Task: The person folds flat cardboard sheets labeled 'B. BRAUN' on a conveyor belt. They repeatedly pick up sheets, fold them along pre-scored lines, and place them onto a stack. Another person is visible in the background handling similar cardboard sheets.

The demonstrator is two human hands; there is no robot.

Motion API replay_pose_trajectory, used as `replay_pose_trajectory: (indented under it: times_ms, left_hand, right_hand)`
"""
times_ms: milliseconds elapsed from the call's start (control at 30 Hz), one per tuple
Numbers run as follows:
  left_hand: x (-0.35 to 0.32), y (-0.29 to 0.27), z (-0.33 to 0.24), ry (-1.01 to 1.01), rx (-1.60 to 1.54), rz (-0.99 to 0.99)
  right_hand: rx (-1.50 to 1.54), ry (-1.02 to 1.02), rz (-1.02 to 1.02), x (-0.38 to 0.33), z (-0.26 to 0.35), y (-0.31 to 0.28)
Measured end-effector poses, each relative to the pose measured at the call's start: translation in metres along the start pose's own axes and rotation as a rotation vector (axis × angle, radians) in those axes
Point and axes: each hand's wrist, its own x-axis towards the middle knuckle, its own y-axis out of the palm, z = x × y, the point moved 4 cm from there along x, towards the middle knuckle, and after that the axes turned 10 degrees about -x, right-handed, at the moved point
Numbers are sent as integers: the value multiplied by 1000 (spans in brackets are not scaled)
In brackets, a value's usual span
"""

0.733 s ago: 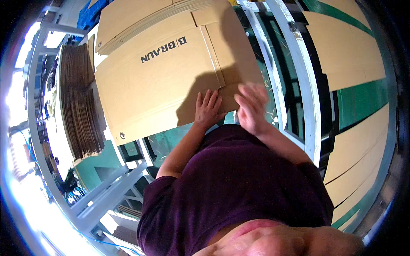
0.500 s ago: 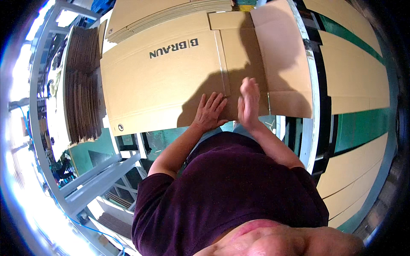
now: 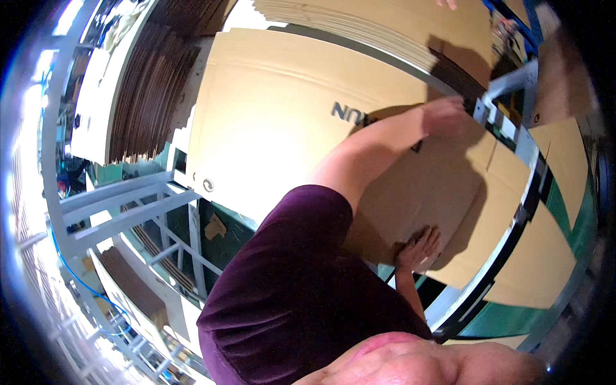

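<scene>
A large flat cardboard box (image 3: 276,135) with dark print lies across a grey metal work frame (image 3: 523,154). My left arm stretches across it, and my left hand (image 3: 449,114) is at the box's far edge by the frame, its blurred fingers curled over that edge. My right hand (image 3: 420,247) lies flat on the box's near edge, close to my body, with the fingers spread. My purple shirt hides the lower part of the box.
A pile of flat cardboard sheets (image 3: 385,25) lies beyond the box. Dark brown stacks of folded cartons (image 3: 151,90) stand on the left. Grey metal rack bars (image 3: 122,205) run at lower left. More cardboard (image 3: 539,263) and green floor (image 3: 507,324) are on the right.
Both hands were side by side on the box's near flap. My left arm has since reached out to the far edge, my right hand stayed near, and the view swung closer to the box.
</scene>
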Motion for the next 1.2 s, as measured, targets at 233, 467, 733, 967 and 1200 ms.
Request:
replay_pose_trajectory:
  times_ms: [233,467,733,967,1200]
  left_hand:
    - [9,-28,11,-111,-1,178]
    - [2,-40,54,-176,24,170]
    - [-23,-91,1,-233,15,-422]
    - [-134,13,-227,-336,-635,-286]
    - [-154,15,-372,-291,-404,22]
  right_hand:
    - [0,-8,-54,12,18,-14]
    - [13,-82,-104,20,19,-13]
    - [26,-160,-169,16,19,-15]
    - [-82,-13,-104,-8,4,4]
    - [-137,-67,-23,-6,8,-7]
